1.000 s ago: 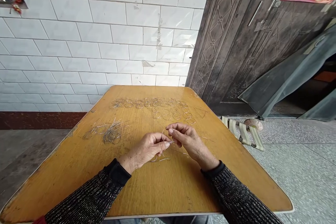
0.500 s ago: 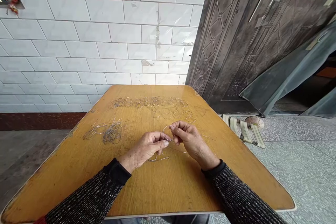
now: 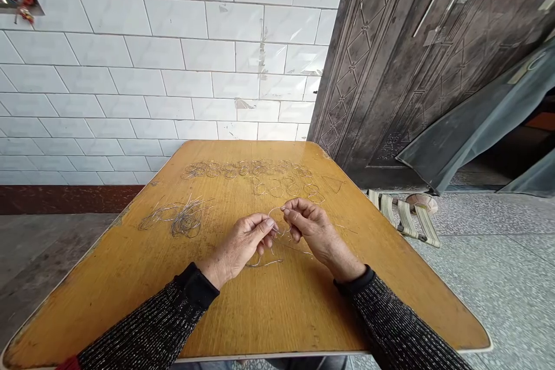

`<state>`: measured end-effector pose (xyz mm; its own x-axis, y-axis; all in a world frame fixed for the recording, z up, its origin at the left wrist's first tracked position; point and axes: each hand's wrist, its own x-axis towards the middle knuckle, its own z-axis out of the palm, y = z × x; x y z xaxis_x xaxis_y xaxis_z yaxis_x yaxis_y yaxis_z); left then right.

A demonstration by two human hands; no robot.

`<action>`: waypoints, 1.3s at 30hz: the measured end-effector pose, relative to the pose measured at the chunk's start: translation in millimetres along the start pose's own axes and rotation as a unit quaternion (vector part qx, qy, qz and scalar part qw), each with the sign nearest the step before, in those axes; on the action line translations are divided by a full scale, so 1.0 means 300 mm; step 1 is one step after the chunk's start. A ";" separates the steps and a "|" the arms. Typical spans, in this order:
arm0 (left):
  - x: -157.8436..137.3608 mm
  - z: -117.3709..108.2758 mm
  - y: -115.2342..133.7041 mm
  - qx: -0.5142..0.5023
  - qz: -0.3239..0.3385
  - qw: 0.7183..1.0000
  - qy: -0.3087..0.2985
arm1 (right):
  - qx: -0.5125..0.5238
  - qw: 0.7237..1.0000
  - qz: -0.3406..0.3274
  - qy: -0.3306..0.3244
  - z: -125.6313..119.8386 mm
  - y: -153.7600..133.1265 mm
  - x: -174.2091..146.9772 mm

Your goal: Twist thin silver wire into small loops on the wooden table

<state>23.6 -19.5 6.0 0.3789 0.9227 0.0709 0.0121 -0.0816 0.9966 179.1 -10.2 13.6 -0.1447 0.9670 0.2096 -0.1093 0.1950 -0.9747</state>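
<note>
A thin, pale wire (image 3: 274,209) curves in a loop between my two hands, above the middle of the table. My left hand (image 3: 247,240) is closed, thumb against forefinger, pinching the loop's left side. On the right, thumb and forefinger of my right hand (image 3: 310,228) pinch the loop near its top. Part of the loop is hidden by my fingers. Below and beside my left hand, a loose curved wire (image 3: 266,263) lies on the wood. To the left rests a tangled bundle of wires (image 3: 186,219).
The wooden table (image 3: 243,324) stands near a white tiled wall (image 3: 165,58). Several wire rings (image 3: 243,169) lie in a row towards its far end, with more rings (image 3: 292,187) nearer my right hand. Right of the table are a dark door (image 3: 377,69) and a strapped folding stool (image 3: 407,219).
My left thumb and fingers have shifted slightly up and curled in more on the wire loop. My right hand has stayed nearly in place, still pinching it.
</note>
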 end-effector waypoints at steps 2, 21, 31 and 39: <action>-0.002 0.001 0.004 -0.009 0.010 1.000 0.002 | -0.002 1.000 0.002 0.001 0.000 0.001 0.000; 0.009 -0.011 -0.008 -0.119 -0.019 0.993 -0.004 | -0.032 0.999 -0.019 -0.012 -0.002 -0.003 0.003; 0.006 -0.014 -0.006 -0.135 -0.056 0.989 -0.018 | -0.056 0.998 -0.021 0.015 -0.004 0.019 0.009; 0.007 -0.014 0.000 -0.184 -0.051 0.982 0.001 | 0.083 0.993 0.027 -0.073 -0.009 -0.002 -0.014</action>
<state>20.5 -16.0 6.3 0.3919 0.9195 -0.0310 -0.2846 0.1532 0.9463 182.6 -14.0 13.0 -0.2950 0.9389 0.1774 -0.2569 0.1009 -0.9612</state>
